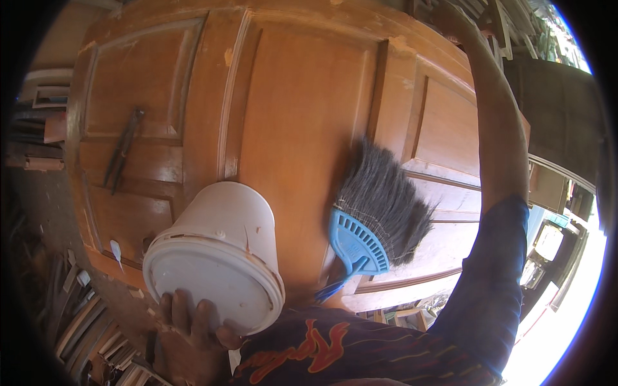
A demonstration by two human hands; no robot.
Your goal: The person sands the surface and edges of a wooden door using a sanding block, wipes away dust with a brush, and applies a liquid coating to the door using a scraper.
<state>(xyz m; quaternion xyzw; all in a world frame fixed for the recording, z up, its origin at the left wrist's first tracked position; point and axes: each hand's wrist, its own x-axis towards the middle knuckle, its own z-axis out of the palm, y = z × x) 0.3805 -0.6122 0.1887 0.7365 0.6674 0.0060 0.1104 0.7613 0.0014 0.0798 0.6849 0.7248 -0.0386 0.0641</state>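
Observation:
A white plastic bucket (238, 215) with a lid (212, 280) is tilted in front of me, its lid toward my body. My left hand (193, 321) has its fingers bent over the lid's lower part, gripping the bucket. My right arm stretches far to the upper right, where my right hand (452, 24) is by the far edge of a brown panelled wooden door (302, 109); its fingers are too small and dark to make out. Between my arms, over the door, is a broom (380, 206) with black bristles and a blue head. Its handle runs toward my shirt and is hidden there.
On the door's left part lies a dark two-legged tool like pliers (122, 153). A small white flat-ended piece (117, 253) is at the door's lower left edge. Wood strips (84, 328) are stacked at lower left, with more timber (508, 29) at upper right.

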